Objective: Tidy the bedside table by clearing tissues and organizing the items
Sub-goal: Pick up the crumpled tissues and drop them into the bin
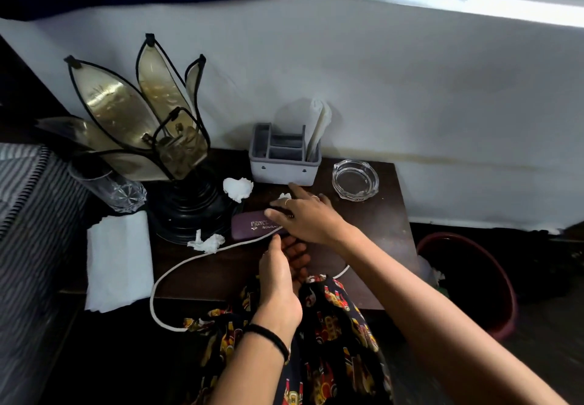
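On the dark wooden bedside table (385, 215) lie crumpled white tissues: one (237, 188) by the lamp base, one (207, 242) near the white cable, and a small one (283, 196) under my right hand's fingers. My right hand (305, 215) reaches across a purple spectacle case (252, 223), fingers spread, touching the small tissue and the case's right end. My left hand (279, 273) rests cupped and palm up at the table's front, just below the case, holding nothing that I can see. A grey organizer (282, 169) with folded tissue in one slot stands at the back.
A petal-shaped lamp (151, 126) on a black base stands at the left, with a glass tumbler (117, 188) and a stack of white napkins (118, 260) beside it. A glass ashtray (355, 178) sits back right. A red bin (474, 278) stands right of the table.
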A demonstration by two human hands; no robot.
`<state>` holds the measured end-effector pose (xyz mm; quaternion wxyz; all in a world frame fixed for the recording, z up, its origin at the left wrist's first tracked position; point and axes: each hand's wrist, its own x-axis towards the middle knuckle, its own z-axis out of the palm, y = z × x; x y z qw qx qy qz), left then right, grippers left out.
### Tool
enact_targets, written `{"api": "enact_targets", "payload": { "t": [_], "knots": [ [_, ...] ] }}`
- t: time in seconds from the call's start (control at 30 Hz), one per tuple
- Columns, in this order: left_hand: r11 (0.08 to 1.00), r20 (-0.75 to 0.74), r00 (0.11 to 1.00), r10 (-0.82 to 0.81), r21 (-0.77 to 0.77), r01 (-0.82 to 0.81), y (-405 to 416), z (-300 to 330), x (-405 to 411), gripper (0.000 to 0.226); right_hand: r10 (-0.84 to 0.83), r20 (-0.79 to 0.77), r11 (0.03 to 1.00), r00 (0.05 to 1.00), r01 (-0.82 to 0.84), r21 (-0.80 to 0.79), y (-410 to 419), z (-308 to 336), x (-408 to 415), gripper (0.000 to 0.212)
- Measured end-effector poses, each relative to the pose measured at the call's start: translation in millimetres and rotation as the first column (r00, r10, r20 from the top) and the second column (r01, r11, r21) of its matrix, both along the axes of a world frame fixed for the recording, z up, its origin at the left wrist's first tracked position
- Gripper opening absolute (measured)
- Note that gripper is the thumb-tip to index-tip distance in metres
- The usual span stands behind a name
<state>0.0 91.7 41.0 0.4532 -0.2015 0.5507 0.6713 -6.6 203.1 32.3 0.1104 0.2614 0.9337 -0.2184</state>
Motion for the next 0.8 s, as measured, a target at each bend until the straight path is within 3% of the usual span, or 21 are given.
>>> {"api": "enact_targets", "payload": {
  "t": [0.27,0.37,0.43,0.53,0.63,0.8],
  "knots": [
    [0.999,0.051,0.998,0.046,0.017,-0.047,-1,-3,-5,0.035,0.013,0.106,0.998,0.994,-0.019,0.054,3,-18,-23,0.072],
    [0.999,0.064,0.997,0.042,0.012,-0.043,-1,-1,-4,0.035,0.022,0.061,0.999,0.998,-0.024,0.031,5,-21,-23,0.072],
    [0.999,0.056,0.997,0.043,0.012,-0.044,0,-1,-3,0.036,0.017,-0.010,1.000,1.000,-0.017,0.008,7,-21,-22,0.065],
    [0.999,0.044,0.998,0.037,0.010,-0.038,-1,0,-3,0.035,0.021,-0.236,1.000,0.972,-0.017,0.020,8,-15,-15,0.048],
    [1.000,0.045,0.999,0.024,0.010,-0.025,-2,0,-3,0.034,-0.080,-0.503,0.996,0.861,0.091,-0.004,7,-2,9,0.021],
    [1.000,0.047,0.999,0.019,0.016,-0.020,-2,0,-2,0.035,-0.291,-0.667,0.941,0.686,0.331,-0.071,26,-4,82,0.019]
  ]
}}
